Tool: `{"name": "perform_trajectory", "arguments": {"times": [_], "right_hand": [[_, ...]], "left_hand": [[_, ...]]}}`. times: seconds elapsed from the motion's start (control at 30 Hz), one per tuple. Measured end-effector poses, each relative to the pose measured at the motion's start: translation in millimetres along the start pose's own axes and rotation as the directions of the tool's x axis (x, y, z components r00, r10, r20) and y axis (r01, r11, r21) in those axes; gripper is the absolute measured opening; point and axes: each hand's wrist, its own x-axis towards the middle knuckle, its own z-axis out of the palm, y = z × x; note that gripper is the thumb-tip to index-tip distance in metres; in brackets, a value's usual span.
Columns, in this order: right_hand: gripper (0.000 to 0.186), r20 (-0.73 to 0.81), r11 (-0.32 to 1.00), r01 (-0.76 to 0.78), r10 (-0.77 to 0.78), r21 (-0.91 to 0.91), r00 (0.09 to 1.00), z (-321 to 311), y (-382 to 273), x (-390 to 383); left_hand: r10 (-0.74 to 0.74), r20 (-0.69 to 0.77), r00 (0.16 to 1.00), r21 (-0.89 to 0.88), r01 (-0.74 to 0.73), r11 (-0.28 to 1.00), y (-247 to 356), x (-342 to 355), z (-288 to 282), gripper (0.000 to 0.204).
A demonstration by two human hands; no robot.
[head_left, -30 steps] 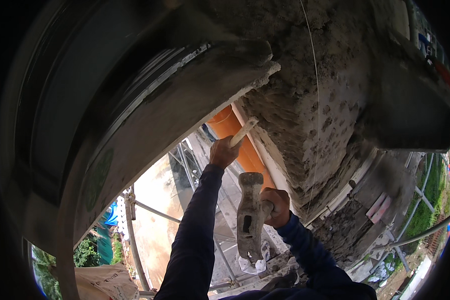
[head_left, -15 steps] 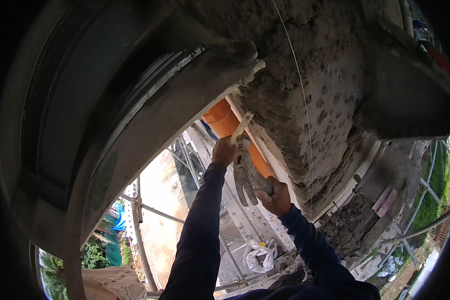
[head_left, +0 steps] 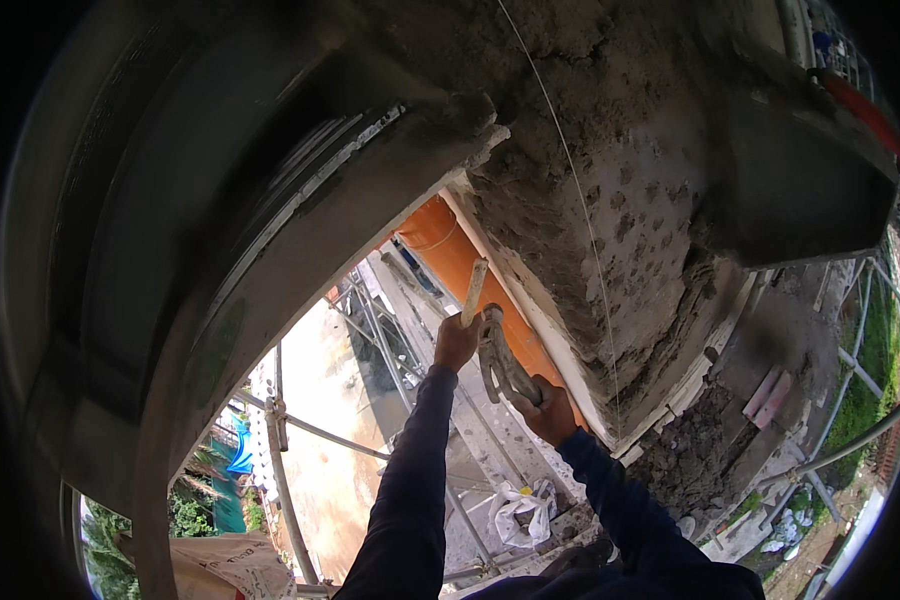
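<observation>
My left hand [head_left: 457, 342] is closed round a pale, dusty flat bar [head_left: 476, 285]. Its upper end sticks out above the fist, and whether it is a chisel I cannot tell. My right hand [head_left: 552, 415] grips a claw hammer [head_left: 494, 350] by its handle, the head tilted up beside my left fist. Behind both tools runs an orange pipe [head_left: 515, 318], close along the edge of a rough plastered wall [head_left: 630, 200]. From the lower edge both forearms reach up in dark sleeves.
A thin string [head_left: 578, 178] hangs across the wall. A concrete ledge [head_left: 320, 240] overhangs at the left. Scaffold tubes [head_left: 292, 500] stand below. A white bag [head_left: 522, 515], mortar rubble [head_left: 688, 455] and brick pieces [head_left: 767, 396] lie lower down. A dark jutting block [head_left: 810, 180] is at the right.
Both hands have moved down a little. The bar's upper end has shifted away from the wall edge and stands more upright. The hammer head has turned and dropped beside my left fist.
</observation>
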Motion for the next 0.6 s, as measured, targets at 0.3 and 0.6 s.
{"name": "perform_trajectory", "arguments": {"times": [0.3, 0.6], "right_hand": [[0.041, -0.052, 0.976, 0.206, -0.203, 0.076, 0.978, -27.0, -68.2, 3.3], [0.043, -0.121, 0.714, 0.700, -0.696, -0.009, 0.708, -45.1, -113.2, 53.3]], "left_hand": [[0.088, 0.021, 0.996, -0.329, -0.076, 0.941, 41.5, 28.4, 4.3, 0.036], [0.161, 0.021, 0.987, 0.341, -0.158, 0.927, 59.3, 39.8, -7.8, 0.044]]}}
